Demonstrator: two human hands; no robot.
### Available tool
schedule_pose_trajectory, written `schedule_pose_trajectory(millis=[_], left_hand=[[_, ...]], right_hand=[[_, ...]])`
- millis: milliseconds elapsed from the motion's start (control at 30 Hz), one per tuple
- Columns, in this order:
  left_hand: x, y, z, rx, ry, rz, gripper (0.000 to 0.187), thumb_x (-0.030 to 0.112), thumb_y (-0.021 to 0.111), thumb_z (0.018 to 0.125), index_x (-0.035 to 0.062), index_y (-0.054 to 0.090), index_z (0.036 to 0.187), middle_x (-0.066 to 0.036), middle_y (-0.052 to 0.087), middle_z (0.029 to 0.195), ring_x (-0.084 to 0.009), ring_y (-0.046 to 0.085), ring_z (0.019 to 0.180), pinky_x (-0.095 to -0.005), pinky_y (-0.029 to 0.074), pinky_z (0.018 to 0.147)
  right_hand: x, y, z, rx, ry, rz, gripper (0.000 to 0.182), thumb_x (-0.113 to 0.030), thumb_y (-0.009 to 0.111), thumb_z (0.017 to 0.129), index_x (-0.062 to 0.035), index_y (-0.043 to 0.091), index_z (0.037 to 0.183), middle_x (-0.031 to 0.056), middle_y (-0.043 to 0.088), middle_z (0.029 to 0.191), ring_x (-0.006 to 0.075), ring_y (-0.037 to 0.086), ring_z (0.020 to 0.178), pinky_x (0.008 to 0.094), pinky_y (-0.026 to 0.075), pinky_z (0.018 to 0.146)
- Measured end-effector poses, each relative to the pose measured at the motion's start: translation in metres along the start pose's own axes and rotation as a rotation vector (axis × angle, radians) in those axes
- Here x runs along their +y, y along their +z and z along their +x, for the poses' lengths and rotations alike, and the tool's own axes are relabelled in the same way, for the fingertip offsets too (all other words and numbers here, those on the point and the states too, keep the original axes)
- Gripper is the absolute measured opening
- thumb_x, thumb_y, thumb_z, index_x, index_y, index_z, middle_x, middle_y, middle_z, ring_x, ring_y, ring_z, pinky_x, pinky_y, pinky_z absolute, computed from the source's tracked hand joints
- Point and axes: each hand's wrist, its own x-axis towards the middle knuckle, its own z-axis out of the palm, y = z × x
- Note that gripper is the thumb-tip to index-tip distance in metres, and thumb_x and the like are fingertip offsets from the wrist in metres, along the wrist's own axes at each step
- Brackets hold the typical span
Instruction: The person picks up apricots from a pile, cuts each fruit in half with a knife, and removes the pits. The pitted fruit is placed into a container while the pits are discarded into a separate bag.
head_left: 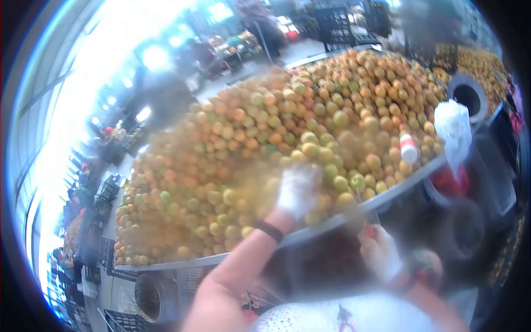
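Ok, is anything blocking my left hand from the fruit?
Nothing visible: your left hand is down among the fruit, though blur hides its grip. The bottle and plastic bag are off to its right, out of the way.

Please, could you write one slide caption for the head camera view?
White-gloved left hand at a large heap of yellow-orange fruit; white-gloved right hand holding a small red object.

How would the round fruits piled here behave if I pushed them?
The fruits would probably roll, being round. Pushing one might set others tumbling, since they're heaped against each other. Each should fit one grip, looking small beside the gloved left hand.
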Motion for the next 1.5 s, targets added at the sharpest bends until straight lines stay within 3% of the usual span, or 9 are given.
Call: schedule_pose_trajectory(millis=[233,300,333,400,567,767,933,1133,1500], left_hand=[[0.027,-0.043,-0.024,0.235,-0.132,-0.423,0.047,0.018,0.071,0.077,0.0090,0.059,0.122,-0.012,0.063,0.114,-0.0324,0.058,0.110,-0.0427,0.048,0.093],[0.045,-0.065,-0.049,0.257,-0.497,-1.427,0.045,0.024,0.071,0.085,0.0050,0.057,0.123,-0.011,0.062,0.113,-0.0279,0.061,0.106,-0.0383,0.051,0.091],[0.053,-0.072,-0.061,0.265,-0.482,-1.420,0.045,0.024,0.071,0.085,0.0050,0.057,0.123,-0.011,0.062,0.113,-0.0279,0.061,0.106,-0.0383,0.051,0.091],[0.069,-0.081,-0.090,0.310,-0.611,-2.008,0.042,0.024,0.066,0.092,0.0024,0.054,0.127,-0.009,0.059,0.112,-0.0225,0.062,0.098,-0.0365,0.053,0.084],[0.119,-0.099,-0.145,0.144,-0.572,-2.035,0.045,0.018,0.063,0.093,0.0024,0.048,0.132,-0.009,0.059,0.106,-0.0224,0.062,0.085,-0.0366,0.054,0.074],[0.155,-0.160,-0.154,0.279,-0.176,-1.743,0.055,0.006,0.063,0.082,0.0030,0.047,0.134,-0.010,0.058,0.113,-0.0204,0.061,0.093,-0.0345,0.051,0.082],[0.207,-0.211,-0.171,0.235,-0.241,-1.872,0.064,0.007,0.061,0.079,0.0010,0.044,0.141,-0.011,0.057,0.121,-0.0200,0.059,0.096,-0.0318,0.048,0.085],[0.215,-0.216,-0.178,0.123,-0.191,-1.852,0.066,0.005,0.059,0.074,-0.0013,0.047,0.139,-0.010,0.056,0.125,-0.0197,0.057,0.108,-0.0309,0.047,0.091],[0.211,-0.199,-0.183,0.123,-0.268,-1.582,0.060,0.004,0.057,0.074,-0.0034,0.048,0.133,-0.009,0.054,0.126,-0.0165,0.052,0.119,-0.0260,0.044,0.098]], right_hand=[[-0.029,-0.012,-0.031,-0.051,0.070,0.265,0.016,-0.020,0.061,0.099,-0.0063,0.059,0.106,-0.0051,0.053,0.072,0.0016,0.049,0.057,0.0175,0.038,0.049],[-0.036,-0.009,-0.045,-0.059,0.056,0.289,0.016,-0.021,0.061,0.100,-0.0061,0.060,0.107,-0.0051,0.054,0.072,0.0013,0.049,0.058,0.0174,0.039,0.050],[-0.038,-0.008,-0.052,-0.065,0.057,0.314,0.017,-0.021,0.060,0.101,-0.0060,0.060,0.107,-0.0051,0.054,0.072,0.0011,0.050,0.059,0.0173,0.039,0.051],[-0.032,-0.007,-0.058,-0.071,0.064,0.365,0.017,-0.021,0.059,0.101,-0.0057,0.060,0.108,-0.0051,0.055,0.074,0.0008,0.050,0.060,0.0174,0.040,0.052],[-0.037,-0.005,-0.094,-0.107,-0.068,0.226,0.016,-0.017,0.057,0.102,-0.0046,0.061,0.111,-0.0053,0.055,0.080,0.0003,0.050,0.064,0.0176,0.040,0.053],[-0.075,0.005,-0.155,-0.198,-0.400,0.044,0.016,-0.014,0.054,0.104,-0.0028,0.060,0.113,-0.0045,0.053,0.076,0.0028,0.048,0.063,0.0197,0.040,0.055],[-0.077,-0.003,-0.174,-0.186,-0.820,-0.180,0.018,-0.017,0.056,0.103,-0.0009,0.058,0.113,0.0102,0.054,0.072,0.0138,0.054,0.064,0.0308,0.045,0.059],[-0.095,0.005,-0.204,-0.161,-0.834,-0.360,0.019,-0.018,0.056,0.103,0.0002,0.056,0.106,0.0166,0.057,0.072,0.0269,0.058,0.063,0.0348,0.046,0.060],[-0.092,0.019,-0.195,-0.140,-0.660,-0.566,0.016,-0.012,0.058,0.099,0.0005,0.057,0.108,0.0217,0.067,0.080,0.0353,0.071,0.079,0.0391,0.052,0.063]])
